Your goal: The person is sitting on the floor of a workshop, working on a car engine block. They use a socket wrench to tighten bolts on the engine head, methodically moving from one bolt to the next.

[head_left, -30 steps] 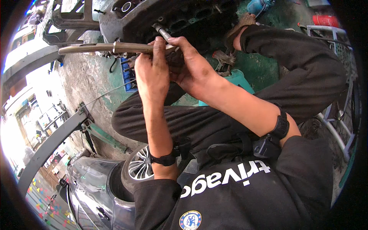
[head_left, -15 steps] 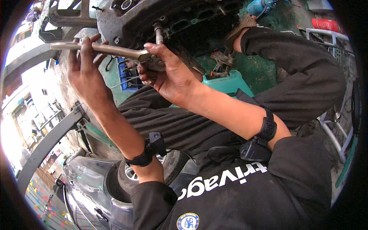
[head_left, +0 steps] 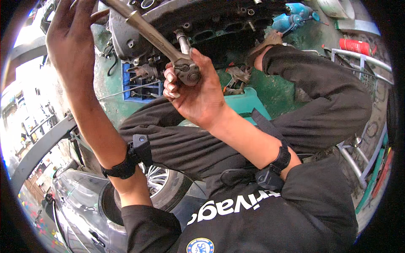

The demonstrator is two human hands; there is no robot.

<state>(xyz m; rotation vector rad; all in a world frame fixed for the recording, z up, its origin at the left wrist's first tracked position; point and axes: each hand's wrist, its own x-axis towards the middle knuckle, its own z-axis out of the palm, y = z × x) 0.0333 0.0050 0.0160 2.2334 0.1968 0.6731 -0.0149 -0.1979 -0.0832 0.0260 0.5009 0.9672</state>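
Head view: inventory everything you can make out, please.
Engine part: 1, dark grey, top centre
Ratchet: 1, metallic grey, upper centre
Socket extension: 1, silver, beside ratchet
Crate: 1, blue, left of centre
Plastic item: 1, turquoise, centre
Cylinder: 1, red, upper right
Rack: 1, grey, right side
Car: 1, dark grey, lower left
Strapped devices: 2, black, below centre
Shirt: 1, black, bottom
Trousers: 1 pair, black, centre
Left hand: 1, bare, upper left
Right hand: 1, bare, gripping ratchet

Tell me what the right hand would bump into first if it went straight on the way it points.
The ratchet wrench, whose head sits right against the right hand. Past it, probably the engine, though depth is hard to judge.
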